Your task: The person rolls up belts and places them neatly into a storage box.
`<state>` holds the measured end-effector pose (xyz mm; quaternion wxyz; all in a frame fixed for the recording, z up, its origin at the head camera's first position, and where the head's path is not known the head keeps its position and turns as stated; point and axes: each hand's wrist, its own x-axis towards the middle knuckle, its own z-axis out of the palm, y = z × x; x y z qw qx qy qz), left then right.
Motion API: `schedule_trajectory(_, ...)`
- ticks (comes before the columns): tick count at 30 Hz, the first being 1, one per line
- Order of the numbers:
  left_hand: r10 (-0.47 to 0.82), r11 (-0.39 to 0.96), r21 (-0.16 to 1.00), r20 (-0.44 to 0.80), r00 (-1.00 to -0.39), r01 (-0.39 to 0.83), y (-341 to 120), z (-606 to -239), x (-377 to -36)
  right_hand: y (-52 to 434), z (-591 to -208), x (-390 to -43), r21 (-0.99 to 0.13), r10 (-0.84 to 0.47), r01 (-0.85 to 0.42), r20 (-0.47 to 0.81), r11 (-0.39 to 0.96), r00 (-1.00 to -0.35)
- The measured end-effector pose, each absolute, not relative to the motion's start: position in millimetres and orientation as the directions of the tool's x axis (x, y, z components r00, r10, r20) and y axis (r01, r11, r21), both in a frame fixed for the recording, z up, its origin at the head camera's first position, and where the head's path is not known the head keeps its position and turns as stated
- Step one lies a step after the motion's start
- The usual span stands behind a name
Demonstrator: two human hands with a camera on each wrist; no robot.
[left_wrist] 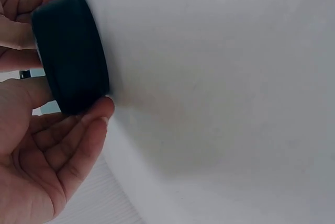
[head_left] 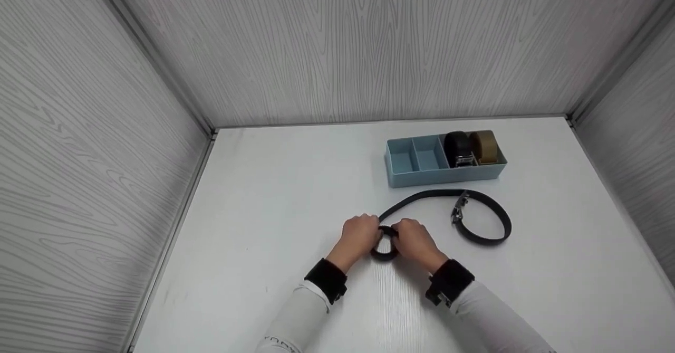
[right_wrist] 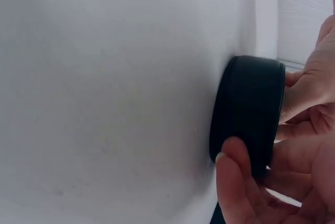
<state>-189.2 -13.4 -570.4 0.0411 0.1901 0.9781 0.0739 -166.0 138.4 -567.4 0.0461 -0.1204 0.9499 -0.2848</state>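
Nearest to me, my left hand (head_left: 359, 235) and right hand (head_left: 416, 242) meet over the white table (head_left: 274, 210), each curled round the rolled end of a black belt (head_left: 386, 242). In the left wrist view the coil (left_wrist: 70, 54) stands on edge against the table surface, with the left thumb (left_wrist: 86, 130) pressed beneath it and the fingers (left_wrist: 31, 4) wrapped over its far side. In the right wrist view the same coil (right_wrist: 248, 114) is pinched between the right thumb (right_wrist: 235, 182) and the fingers (right_wrist: 309, 88) behind it. Both hands are therefore clamped on the roll, fingers bent, not spread.

From the roll, the unrolled strap (head_left: 422, 197) runs up and to the right across the table, then loops back on itself near the metal buckle (head_left: 460, 208).

Just beyond the loop sits a light-blue divided tray (head_left: 448, 174). Its two left compartments (head_left: 416, 155) hold nothing that I can see; toward the right stand a rolled black belt (head_left: 457, 147) and, beside it, a rolled tan belt (head_left: 485, 146).

Grey wood-grain walls (head_left: 337, 47) enclose the table at the back and sides.
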Motion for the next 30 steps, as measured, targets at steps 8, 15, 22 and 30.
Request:
schedule_trajectory(8, 0.394, 0.911, 0.137, -0.018, -0.919, 0.388, -10, -575, -189, 147, -567, -166, -0.563, -0.225, -0.167, -0.035, 0.809, -0.974)
schedule_trajectory(15, 0.365, 0.923, 0.153, -0.052, -0.929, 0.354, -9, -574, -191, 149, -566, -169, -0.600, -0.206, -0.125, -0.068, 0.790, -0.976)
schedule_trajectory(22, 0.389, 0.913, 0.162, -0.063, -0.919, 0.376, -9, -571, -192, 147, -565, -172, -0.557, -0.252, -0.186, -0.044, 0.809, -0.967)
schedule_trajectory(30, 0.388, 0.914, 0.155, -0.070, -0.919, 0.374, -9, -572, -195, 149, -566, -174, -0.565, -0.263, -0.169, -0.089, 0.808, -0.961)
